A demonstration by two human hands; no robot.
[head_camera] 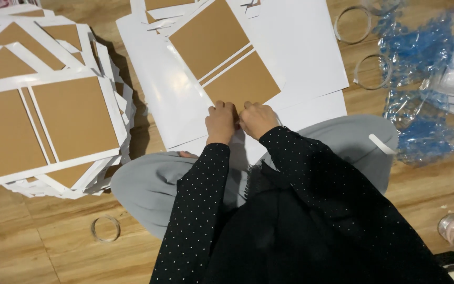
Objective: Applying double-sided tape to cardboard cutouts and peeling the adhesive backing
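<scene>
A white sheet (169,100) with two brown card panels (227,58) glued on it lies on the floor in front of my knees. My left hand (220,122) and my right hand (257,119) are side by side, fingers curled down onto the near edge of the sheet just below the nearer brown panel. Both press or pinch the white margin there; what the fingertips do is hidden. My black dotted sleeves reach forward over my grey-clad legs (148,184).
A tall stack of finished white sheets with brown panels (48,115) sits at left. More white sheets (300,47) lie behind. Clear tape rings (352,24) (372,71) (105,229) and crumpled blue-clear plastic wrap (421,89) lie on the wooden floor.
</scene>
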